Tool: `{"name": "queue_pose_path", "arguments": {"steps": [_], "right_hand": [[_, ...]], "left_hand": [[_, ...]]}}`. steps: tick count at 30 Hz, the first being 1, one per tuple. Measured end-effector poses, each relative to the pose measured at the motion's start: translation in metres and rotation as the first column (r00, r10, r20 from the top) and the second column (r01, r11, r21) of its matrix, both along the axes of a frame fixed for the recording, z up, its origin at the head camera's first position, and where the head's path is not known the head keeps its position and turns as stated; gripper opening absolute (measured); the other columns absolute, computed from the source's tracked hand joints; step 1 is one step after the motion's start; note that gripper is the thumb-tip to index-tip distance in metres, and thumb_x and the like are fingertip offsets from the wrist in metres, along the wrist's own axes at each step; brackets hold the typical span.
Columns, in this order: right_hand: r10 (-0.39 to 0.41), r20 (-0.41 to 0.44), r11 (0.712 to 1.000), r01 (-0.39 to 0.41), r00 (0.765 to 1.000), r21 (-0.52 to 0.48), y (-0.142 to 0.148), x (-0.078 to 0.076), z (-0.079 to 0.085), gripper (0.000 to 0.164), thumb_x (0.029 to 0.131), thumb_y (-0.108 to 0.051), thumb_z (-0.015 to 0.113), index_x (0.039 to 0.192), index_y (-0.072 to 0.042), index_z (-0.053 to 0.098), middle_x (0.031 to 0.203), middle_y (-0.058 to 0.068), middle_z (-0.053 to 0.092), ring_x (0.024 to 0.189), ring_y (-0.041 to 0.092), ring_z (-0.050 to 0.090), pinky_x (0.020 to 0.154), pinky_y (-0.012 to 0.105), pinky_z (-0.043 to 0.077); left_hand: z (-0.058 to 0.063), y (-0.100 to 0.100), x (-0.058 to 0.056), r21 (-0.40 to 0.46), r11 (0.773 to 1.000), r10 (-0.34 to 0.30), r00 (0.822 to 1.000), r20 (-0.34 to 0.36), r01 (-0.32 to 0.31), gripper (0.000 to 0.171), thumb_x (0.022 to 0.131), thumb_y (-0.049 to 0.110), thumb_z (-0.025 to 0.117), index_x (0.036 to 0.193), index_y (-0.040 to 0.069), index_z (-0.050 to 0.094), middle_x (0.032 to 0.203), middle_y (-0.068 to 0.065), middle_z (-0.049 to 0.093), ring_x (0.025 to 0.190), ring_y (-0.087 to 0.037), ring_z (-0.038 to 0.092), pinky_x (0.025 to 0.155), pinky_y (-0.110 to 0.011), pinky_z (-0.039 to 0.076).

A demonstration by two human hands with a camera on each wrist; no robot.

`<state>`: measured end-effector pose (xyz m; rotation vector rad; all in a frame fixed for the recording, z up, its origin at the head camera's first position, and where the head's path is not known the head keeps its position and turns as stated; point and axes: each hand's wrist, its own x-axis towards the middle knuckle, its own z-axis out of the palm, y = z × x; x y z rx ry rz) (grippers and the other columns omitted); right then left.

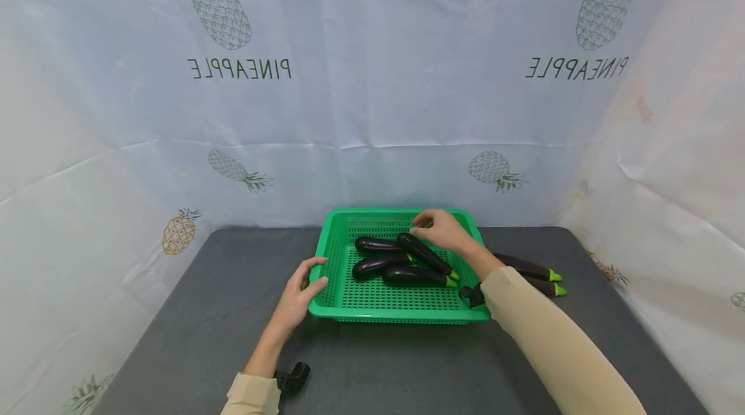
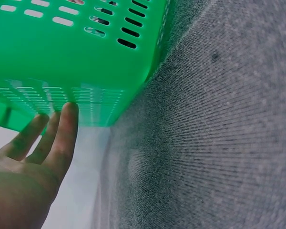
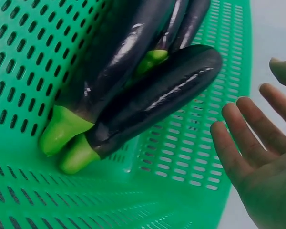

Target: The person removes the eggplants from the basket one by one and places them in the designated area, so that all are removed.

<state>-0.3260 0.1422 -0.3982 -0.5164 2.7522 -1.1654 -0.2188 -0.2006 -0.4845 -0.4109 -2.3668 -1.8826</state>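
A green plastic basket (image 1: 401, 313) with slotted walls holds several dark purple eggplants (image 1: 416, 276) with bright green stem ends. My left hand (image 1: 299, 292) is at the basket's left side, thumb and index fingertips at the rim. In the left wrist view, its fairly straight fingers (image 2: 66, 129) reach the slotted outer wall. Over the back right part of the basket, my right hand (image 1: 442, 231) has loosely bent fingers and nothing in its grasp. The right wrist view has it beside an eggplant (image 3: 157, 98) that lies slanted across others, a gap between them.
Outside the basket on the right, two more eggplants (image 1: 526, 266) lie on the dark grey table (image 1: 233, 311), partly hidden by my right forearm. A pale cloth (image 1: 378, 79) printed with pineapples hangs behind the table and along both sides.
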Motion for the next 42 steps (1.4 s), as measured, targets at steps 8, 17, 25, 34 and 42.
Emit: {"name": "queue_pose_path", "arguments": {"steps": [8, 17, 25, 34, 42], "right_hand": [[-0.005, 0.077, 0.999, 0.003, 0.997, 0.033, 0.0, -0.009, -0.014, 0.042, 0.102, -0.027, 0.063, 0.134, 0.0, 0.061, 0.127, 0.02, 0.061, 0.114, 0.037, 0.06, 0.091, 0.053, 0.052], [0.025, 0.177, 0.996, -0.039, 0.984, 0.076, 0.001, -0.017, -0.032, 0.042, 0.106, -0.023, 0.057, 0.14, 0.002, 0.056, 0.137, 0.025, 0.055, 0.124, 0.041, 0.055, 0.095, 0.053, 0.051], [0.032, 0.24, 0.996, -0.05, 0.97, 0.069, 0.002, -0.019, -0.037, 0.043, 0.107, -0.02, 0.055, 0.143, 0.003, 0.052, 0.139, 0.024, 0.053, 0.12, 0.039, 0.057, 0.092, 0.051, 0.052], [0.038, 0.218, 0.996, -0.055, 0.975, 0.07, 0.002, -0.017, -0.036, 0.048, 0.102, -0.028, 0.064, 0.141, 0.0, 0.055, 0.141, 0.024, 0.051, 0.126, 0.042, 0.053, 0.095, 0.054, 0.05], [0.085, 0.165, 0.995, -0.092, 0.983, 0.037, 0.0, -0.013, -0.023, 0.048, 0.102, -0.031, 0.065, 0.141, -0.005, 0.056, 0.139, 0.023, 0.052, 0.122, 0.039, 0.055, 0.093, 0.054, 0.05]], "left_hand": [[0.0, 0.001, 0.001, 0.005, 1.0, -0.008, 1.0, 0.003, 0.008, 0.047, 0.105, 0.024, 0.058, 0.147, 0.007, 0.047, 0.16, -0.016, 0.034, 0.154, -0.037, 0.014, 0.118, -0.067, 0.015], [0.002, 0.0, 0.003, 0.003, 1.0, -0.002, 1.0, 0.0, 0.002, 0.046, 0.105, 0.025, 0.059, 0.147, 0.011, 0.048, 0.16, -0.015, 0.035, 0.154, -0.037, 0.015, 0.118, -0.067, 0.015], [0.001, -0.001, 0.002, 0.007, 1.0, -0.001, 1.0, 0.003, 0.001, 0.047, 0.105, 0.025, 0.06, 0.147, 0.01, 0.048, 0.159, -0.014, 0.036, 0.154, -0.036, 0.015, 0.119, -0.066, 0.015], [-0.001, -0.001, 0.001, 0.005, 1.0, 0.007, 1.0, 0.003, -0.007, 0.046, 0.105, 0.026, 0.06, 0.147, 0.013, 0.049, 0.16, -0.013, 0.035, 0.154, -0.036, 0.015, 0.119, -0.066, 0.014], [-0.001, -0.001, 0.0, 0.001, 1.0, 0.009, 1.0, 0.005, -0.009, 0.046, 0.105, 0.026, 0.06, 0.147, 0.012, 0.049, 0.159, -0.014, 0.036, 0.154, -0.036, 0.017, 0.118, -0.067, 0.016]]}}
